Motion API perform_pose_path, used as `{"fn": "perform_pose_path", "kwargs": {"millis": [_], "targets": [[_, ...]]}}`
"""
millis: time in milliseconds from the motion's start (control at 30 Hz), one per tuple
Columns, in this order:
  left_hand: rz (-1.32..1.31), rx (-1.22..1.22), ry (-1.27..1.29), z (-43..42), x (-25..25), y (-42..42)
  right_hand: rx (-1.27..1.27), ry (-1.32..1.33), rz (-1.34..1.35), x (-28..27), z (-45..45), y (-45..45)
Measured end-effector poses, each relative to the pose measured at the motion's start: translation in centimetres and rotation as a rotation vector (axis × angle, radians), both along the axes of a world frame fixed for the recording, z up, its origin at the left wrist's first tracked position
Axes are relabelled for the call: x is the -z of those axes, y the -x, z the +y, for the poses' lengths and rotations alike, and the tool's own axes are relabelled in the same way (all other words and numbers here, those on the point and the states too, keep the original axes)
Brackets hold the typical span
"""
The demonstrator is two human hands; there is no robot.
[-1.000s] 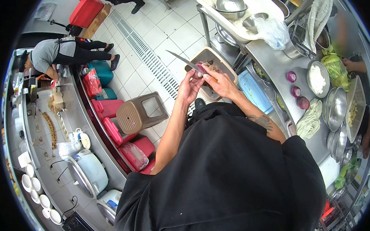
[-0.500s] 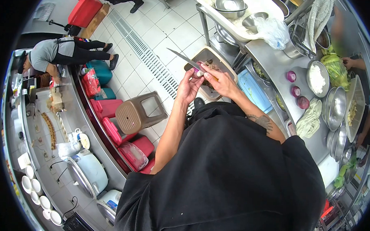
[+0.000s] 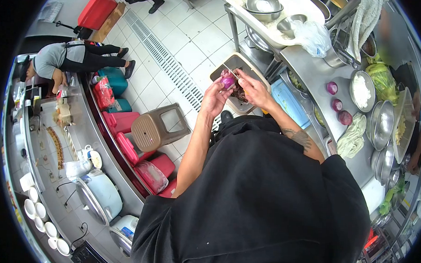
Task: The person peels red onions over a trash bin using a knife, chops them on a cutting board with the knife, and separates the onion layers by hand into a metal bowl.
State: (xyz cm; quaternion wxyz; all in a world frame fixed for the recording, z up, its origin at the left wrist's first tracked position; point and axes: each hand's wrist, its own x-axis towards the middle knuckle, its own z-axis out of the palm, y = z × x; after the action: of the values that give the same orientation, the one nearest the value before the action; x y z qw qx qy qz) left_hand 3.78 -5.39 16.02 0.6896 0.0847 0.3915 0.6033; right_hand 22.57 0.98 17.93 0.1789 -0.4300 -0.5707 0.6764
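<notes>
A purple onion point(image 3: 228, 82) is gripped in the fingers of my left hand point(image 3: 214, 99), and a loose piece of skin shows at its top. My right hand point(image 3: 254, 90) is closed around a knife point(image 3: 230, 70), whose blade lies close against the onion; its handle is mostly hidden by my fingers. Both hands are over a beige bin point(image 3: 217, 76) that has dark onion peelings point(image 3: 240, 94) in it.
On the steel counter point(image 3: 309, 79) to the right are several purple onions point(image 3: 336, 105), a bowl of white food point(image 3: 361, 90) and a cloth point(image 3: 352, 136). A brown stool point(image 3: 154, 134) stands at the left. Another person point(image 3: 60, 61) bends over the far-left counter.
The knife has swung from pointing out to the upper left to lying close over the onion. The onion has turned in my left hand, showing more of its purple side.
</notes>
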Motion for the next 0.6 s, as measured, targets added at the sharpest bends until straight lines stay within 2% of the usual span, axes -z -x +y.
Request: {"fn": "perform_pose_path", "kwargs": {"millis": [133,200,433,600], "targets": [[0.007,0.037,-0.022,0.1,0.8,0.7,-0.017,0.084,0.085,0.0,-0.2,-0.1],[0.037,0.033,-0.027,0.1,0.4,0.6,-0.097,0.052,0.045,0.1,-0.2,-0.2],[0.16,-0.055,0.027,0.1,-0.3,0.2,-0.067,-0.08,0.051,1.1,-0.1,0.5],[0.105,-0.008,-0.035,-0.3,0.1,-0.2,0.08,0.267,0.1,1.4,0.4,0.4]]}}
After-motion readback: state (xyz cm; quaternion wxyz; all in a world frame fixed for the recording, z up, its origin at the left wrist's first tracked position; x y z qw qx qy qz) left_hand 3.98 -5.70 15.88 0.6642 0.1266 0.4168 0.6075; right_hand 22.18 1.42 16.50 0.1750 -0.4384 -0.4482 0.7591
